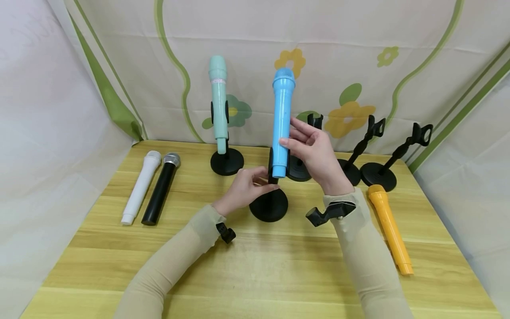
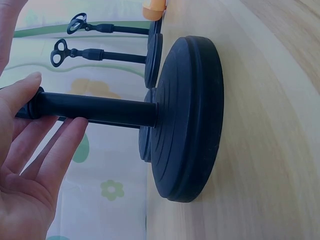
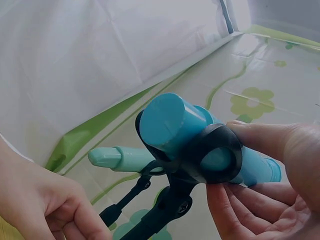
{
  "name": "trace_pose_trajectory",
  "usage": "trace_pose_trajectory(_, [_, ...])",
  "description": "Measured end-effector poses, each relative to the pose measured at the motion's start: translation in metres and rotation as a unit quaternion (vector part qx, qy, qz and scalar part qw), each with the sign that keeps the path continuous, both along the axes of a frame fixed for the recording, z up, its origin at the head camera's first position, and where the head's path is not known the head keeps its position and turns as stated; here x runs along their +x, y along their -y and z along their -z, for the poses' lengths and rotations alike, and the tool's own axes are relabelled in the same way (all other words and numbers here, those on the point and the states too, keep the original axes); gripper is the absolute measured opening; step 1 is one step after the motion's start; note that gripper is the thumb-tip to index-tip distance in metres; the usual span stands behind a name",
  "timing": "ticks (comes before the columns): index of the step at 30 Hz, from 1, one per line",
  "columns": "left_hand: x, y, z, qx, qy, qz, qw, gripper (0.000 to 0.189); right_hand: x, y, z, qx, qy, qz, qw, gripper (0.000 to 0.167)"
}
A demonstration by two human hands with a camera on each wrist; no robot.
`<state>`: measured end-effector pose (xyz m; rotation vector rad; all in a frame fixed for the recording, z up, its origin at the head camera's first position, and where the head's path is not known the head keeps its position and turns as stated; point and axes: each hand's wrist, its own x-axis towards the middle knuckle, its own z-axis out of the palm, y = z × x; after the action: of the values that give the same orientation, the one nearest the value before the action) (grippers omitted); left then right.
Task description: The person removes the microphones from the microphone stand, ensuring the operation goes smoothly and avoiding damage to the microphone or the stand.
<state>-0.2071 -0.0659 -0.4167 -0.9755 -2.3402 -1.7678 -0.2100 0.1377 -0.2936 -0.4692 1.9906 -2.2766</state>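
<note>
Right hand (image 1: 318,157) pinches the glossy sky-blue plastic microphone (image 1: 282,113), long axis near-upright in the clip (image 3: 236,150) of the black round-based stand (image 1: 268,208); left hand (image 1: 244,191), farther from the microphone, grips the stand's stem (image 2: 105,108).

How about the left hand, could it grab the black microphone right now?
Probably yes: only bare tabletop shows between the left hand and the black microphone, so the way looks free. It would have to let go of the stand under the blue microphone first.
</note>
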Motion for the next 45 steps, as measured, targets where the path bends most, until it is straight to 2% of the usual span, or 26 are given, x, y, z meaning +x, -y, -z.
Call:
trace_pose_trajectory(12, [-0.002,0.000,-0.001,-0.010,0.006,-0.005,0.9999,0.016,-0.008,0.001,-0.007,-0.011,0.005,0.015,0.9998,0.063])
trace_pose_trajectory(28, [0.000,0.000,-0.003,-0.006,0.018,0.001,0.9998,0.016,-0.009,0.003,-0.012,-0.025,-0.009,0.050,0.9984,0.059])
trace_pose_trajectory(36, [0.001,0.001,-0.003,-0.005,0.021,-0.002,0.9998,0.019,-0.016,0.002,-0.020,-0.099,-0.037,0.099,0.9895,0.057])
trace_pose_trajectory(41, [0.002,0.001,-0.003,-0.008,0.021,0.001,0.9997,0.017,-0.020,-0.004,-0.023,-0.121,-0.050,0.137,0.9819,0.056])
trace_pose_trajectory(45, [0.003,0.001,-0.003,-0.005,0.019,0.001,0.9998,0.017,-0.020,-0.010,-0.022,-0.124,-0.047,0.150,0.9797,0.056])
